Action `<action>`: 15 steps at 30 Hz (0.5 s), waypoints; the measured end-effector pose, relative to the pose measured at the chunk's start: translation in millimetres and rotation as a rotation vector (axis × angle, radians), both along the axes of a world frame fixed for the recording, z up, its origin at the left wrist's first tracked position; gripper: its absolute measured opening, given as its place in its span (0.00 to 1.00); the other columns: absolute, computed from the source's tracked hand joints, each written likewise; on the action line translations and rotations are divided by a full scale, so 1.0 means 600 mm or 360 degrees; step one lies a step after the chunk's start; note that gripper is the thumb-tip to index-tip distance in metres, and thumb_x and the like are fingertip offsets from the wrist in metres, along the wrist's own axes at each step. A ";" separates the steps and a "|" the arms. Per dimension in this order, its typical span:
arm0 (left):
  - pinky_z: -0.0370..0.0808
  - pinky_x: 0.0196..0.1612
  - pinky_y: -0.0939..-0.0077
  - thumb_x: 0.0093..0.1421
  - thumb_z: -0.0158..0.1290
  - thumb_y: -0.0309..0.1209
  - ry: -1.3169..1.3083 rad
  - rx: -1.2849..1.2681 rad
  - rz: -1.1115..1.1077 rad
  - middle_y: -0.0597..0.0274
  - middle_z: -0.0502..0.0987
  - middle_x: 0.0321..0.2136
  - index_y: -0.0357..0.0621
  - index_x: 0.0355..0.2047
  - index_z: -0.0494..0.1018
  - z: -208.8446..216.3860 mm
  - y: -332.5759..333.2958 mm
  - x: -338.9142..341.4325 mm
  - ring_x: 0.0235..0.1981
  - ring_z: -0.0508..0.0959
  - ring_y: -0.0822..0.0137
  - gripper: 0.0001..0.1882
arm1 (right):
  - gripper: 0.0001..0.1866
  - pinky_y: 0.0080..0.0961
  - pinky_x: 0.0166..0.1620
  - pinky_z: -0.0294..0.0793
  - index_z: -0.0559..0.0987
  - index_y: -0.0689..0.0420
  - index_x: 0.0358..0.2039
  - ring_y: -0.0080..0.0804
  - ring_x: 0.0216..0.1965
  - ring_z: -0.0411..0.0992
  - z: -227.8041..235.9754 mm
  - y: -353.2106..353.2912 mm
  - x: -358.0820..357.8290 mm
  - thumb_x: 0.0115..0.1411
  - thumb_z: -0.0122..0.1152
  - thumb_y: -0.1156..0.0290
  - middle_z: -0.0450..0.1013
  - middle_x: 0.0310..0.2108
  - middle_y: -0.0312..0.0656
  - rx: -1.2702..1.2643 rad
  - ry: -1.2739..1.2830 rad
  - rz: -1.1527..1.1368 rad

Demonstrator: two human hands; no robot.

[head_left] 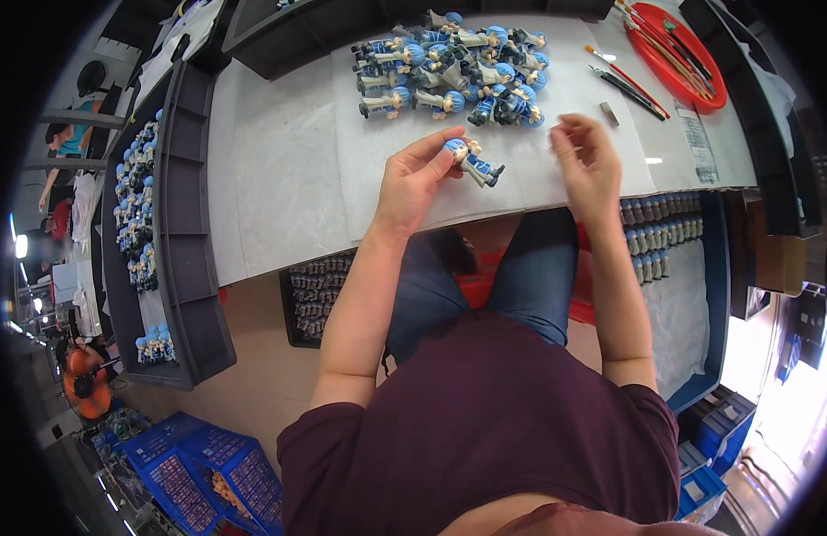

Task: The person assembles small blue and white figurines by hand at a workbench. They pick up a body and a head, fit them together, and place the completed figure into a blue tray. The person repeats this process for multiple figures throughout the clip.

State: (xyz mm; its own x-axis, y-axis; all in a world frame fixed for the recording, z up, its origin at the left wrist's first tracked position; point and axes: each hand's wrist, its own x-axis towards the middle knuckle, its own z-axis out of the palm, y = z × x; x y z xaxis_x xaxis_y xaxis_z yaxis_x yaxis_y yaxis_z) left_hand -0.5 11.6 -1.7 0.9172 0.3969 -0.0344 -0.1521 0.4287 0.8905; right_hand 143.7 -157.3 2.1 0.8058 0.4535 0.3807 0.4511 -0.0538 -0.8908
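Between the thumb and fingers of my left hand [413, 183] is a small figurine [479, 167] with blue hair, a blue and white outfit and dark shoes. It is tilted, its head in my grip and its feet pointing right. My right hand [592, 165] is held apart from it, to the right over the white table sheet. Its fingers are curled with the thumb near the fingertips, and I cannot make out anything between them. Just beyond both hands lies a pile of similar figurines [449, 67], most of them on their sides.
A red oval tray [635, 11] with brushes sits at the far right. Beside it lie a red brush [641, 89], a dark pen-like tool [623, 87] and a small grey block [609, 113]. Bins of figurines flank me: a dark crate [186, 223] left, a blue bin [715, 304] right.
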 end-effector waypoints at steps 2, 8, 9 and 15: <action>0.70 0.44 0.75 0.60 0.45 0.25 0.0003 -0.0002 0.0001 0.51 0.73 0.43 0.34 0.49 0.66 -0.001 0.000 -0.001 0.41 0.74 0.68 0.17 | 0.16 0.17 0.31 0.70 0.67 0.63 0.46 0.23 0.29 0.71 0.010 0.008 -0.049 0.58 0.54 0.71 0.72 0.33 0.42 0.0069 0.0586 0.0475; 0.70 0.46 0.72 0.61 0.43 0.26 -0.0143 -0.0071 0.0027 0.51 0.72 0.44 0.35 0.49 0.66 0.006 -0.003 0.001 0.42 0.73 0.67 0.16 | 0.17 0.20 0.36 0.73 0.67 0.63 0.49 0.26 0.34 0.72 0.011 0.037 -0.082 0.59 0.52 0.74 0.72 0.36 0.45 0.0113 0.0970 0.0913; 0.70 0.46 0.72 0.61 0.44 0.27 -0.0127 -0.0075 0.0059 0.51 0.72 0.44 0.36 0.49 0.66 0.005 -0.003 0.002 0.42 0.73 0.67 0.16 | 0.17 0.21 0.38 0.73 0.67 0.63 0.48 0.26 0.35 0.72 0.011 0.042 -0.082 0.58 0.53 0.75 0.72 0.37 0.45 0.0123 0.0929 0.0895; 0.70 0.45 0.74 0.60 0.46 0.28 -0.0117 -0.0075 0.0153 0.52 0.72 0.44 0.38 0.49 0.67 -0.014 0.004 0.009 0.42 0.73 0.68 0.17 | 0.21 0.23 0.44 0.71 0.67 0.63 0.48 0.26 0.39 0.70 -0.006 0.052 -0.084 0.53 0.59 0.77 0.71 0.40 0.46 0.0197 0.0693 0.0741</action>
State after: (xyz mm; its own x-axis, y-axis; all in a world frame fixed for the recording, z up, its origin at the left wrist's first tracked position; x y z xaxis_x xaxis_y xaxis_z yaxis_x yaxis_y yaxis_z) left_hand 4.7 14.0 -10.3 0.8759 0.4824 0.0110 -0.2587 0.4503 0.8546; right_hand 93.2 -126.2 -1.6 0.6279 0.7664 0.1357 -0.0012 0.1753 -0.9845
